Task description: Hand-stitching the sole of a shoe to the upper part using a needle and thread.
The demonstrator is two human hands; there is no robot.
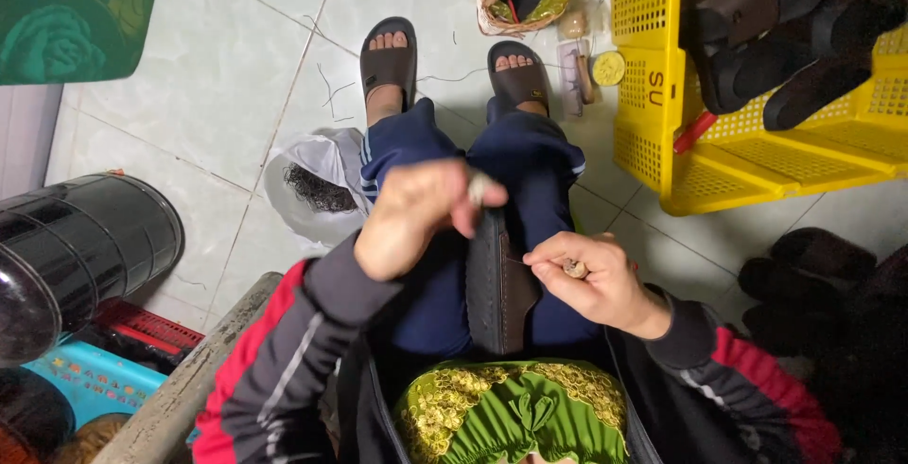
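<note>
Sandal [494, 284] on lap, left hand [416, 213] at its top edge, right hand [591, 280] beside.

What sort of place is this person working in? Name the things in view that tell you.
Probably a small home workshop for making or finishing sandals. A yellow crate holds dark sandals, more lie on the tiled floor, and the left hand and right hand work on a dark sole held between the knees.

Dark brown sandal sole [494, 284] looked matt, rubbery or leather-like. Floor tiles [189, 95] were pale, smooth, slightly glossy. Basket [738, 157] was yellow perforated plastic, shiny. Black bin [85, 237] was glossy plastic. Trousers [530, 171] were navy cloth, matt. White bag [317, 166] was thin plastic film.
</note>
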